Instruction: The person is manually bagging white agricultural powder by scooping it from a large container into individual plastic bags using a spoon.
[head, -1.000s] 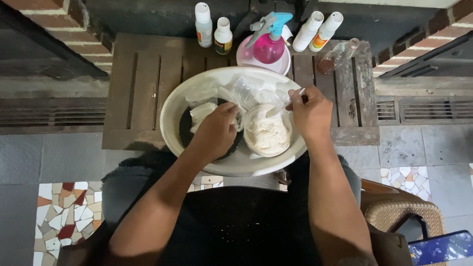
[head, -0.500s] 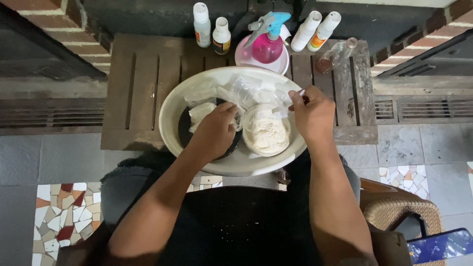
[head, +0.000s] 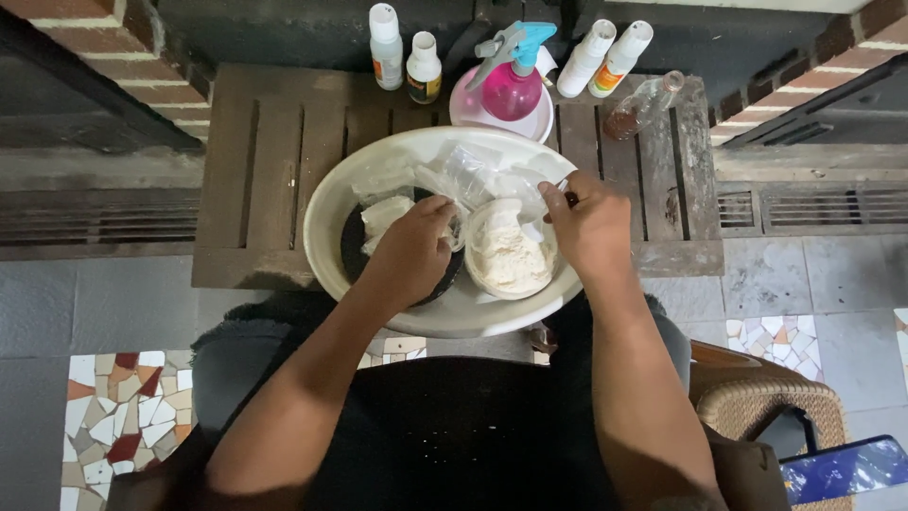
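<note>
Item: large white basin [head: 326,203] on a slatted wooden bench [head: 251,161], holding a tub of white powder [head: 511,257], a dark round lid [head: 352,248] and crumpled clear plastic bags [head: 473,180]. We have our left hand [head: 413,248] and right hand [head: 591,225] apart, each pinching bag plastic over the tub. Behind the basin stand small bottles [head: 385,33] and a pink spray bottle [head: 513,87].

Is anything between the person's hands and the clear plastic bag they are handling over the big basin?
Nothing visible. Both the left hand and the right hand already grip the clear plastic bag, above the tub of white powder inside the basin.
</note>
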